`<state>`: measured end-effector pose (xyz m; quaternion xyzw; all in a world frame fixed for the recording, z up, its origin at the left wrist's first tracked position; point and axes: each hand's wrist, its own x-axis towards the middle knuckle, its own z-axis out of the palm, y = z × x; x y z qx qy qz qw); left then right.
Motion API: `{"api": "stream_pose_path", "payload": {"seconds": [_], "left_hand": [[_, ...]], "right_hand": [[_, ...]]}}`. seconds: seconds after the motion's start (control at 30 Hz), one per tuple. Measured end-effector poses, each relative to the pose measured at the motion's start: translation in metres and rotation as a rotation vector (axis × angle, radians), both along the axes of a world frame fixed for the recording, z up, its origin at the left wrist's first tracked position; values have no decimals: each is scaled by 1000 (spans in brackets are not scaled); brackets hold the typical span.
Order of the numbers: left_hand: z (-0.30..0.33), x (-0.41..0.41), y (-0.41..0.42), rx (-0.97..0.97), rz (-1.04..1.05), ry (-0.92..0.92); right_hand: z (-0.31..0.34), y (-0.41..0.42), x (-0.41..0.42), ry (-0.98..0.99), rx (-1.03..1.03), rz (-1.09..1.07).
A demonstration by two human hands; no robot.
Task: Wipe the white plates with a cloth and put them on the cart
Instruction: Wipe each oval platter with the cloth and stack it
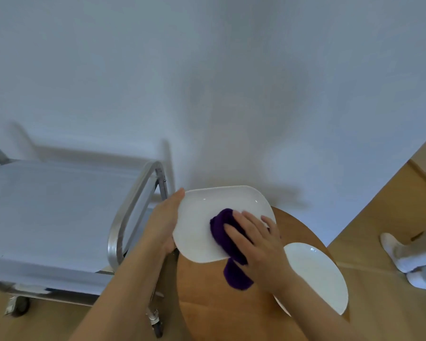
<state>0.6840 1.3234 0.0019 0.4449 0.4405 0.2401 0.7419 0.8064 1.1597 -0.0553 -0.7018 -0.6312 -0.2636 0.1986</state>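
A white plate (202, 217) is held tilted above the round wooden table (214, 299). My left hand (164, 223) grips its left rim, thumb along the edge. My right hand (253, 242) presses a purple cloth (228, 232) against the plate's face, fingers spread over the cloth; the cloth's tail hangs below the plate. A second white plate (322, 276) lies on the table at the right, partly behind my right forearm. The metal cart (47, 212) stands at the left, its top shelf bare.
The cart's handle bar (130, 207) rises right beside my left hand. Its castors (156, 323) sit on the wooden floor. A white wall fills the background. Another person's legs in white socks (403, 257) are at the right edge.
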Motion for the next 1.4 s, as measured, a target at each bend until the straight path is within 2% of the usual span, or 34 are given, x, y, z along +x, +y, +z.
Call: {"api": "stream_pose_path", "payload": {"seconds": [0.17,0.2,0.23,0.3,0.33,0.4,0.5,0.6,0.73,0.83,0.87,0.93,1.07,1.17,1.2,1.27,1.4], "left_hand": [[12,-3,12,-82,-68,-109],[12,-3,13,-92,-105,-152],[11,-3,15,-73,-151,-174],[9,-4,18,49,-270,-164],[8,-3,16,112,-322,-163],[5,0,7,164,-411,-182],[-1,8,-11,122,-509,-249],[-3,12,-18,1,-460,-358],[-6,12,-26,-80,-415,-359],[-2,12,-27,-51,-374,-288],[1,10,-22,-9,-380,-246],[9,5,-11,100,-413,-141],[22,5,-3,341,-602,58],[32,13,-14,500,-762,117],[33,14,-17,536,-810,110],[33,10,-24,601,-863,145],[27,-1,-30,686,-838,237]], "right_hand": [[19,1,18,106,133,-7],[25,2,17,219,151,-17],[32,1,15,424,151,-53],[48,-1,14,932,122,-126],[54,-4,16,1135,116,-111],[64,-6,20,1421,139,-1],[73,-2,10,1723,183,147],[70,2,1,1842,211,11],[66,3,5,1838,167,-281],[58,5,11,1840,387,-449],[58,4,14,1794,503,-484],[61,-2,24,1544,619,-500],[81,7,17,930,485,-208],[77,28,-6,449,191,-87],[73,33,-12,384,96,-79],[72,39,-13,386,-5,-113],[83,48,6,502,-19,-214]]}}
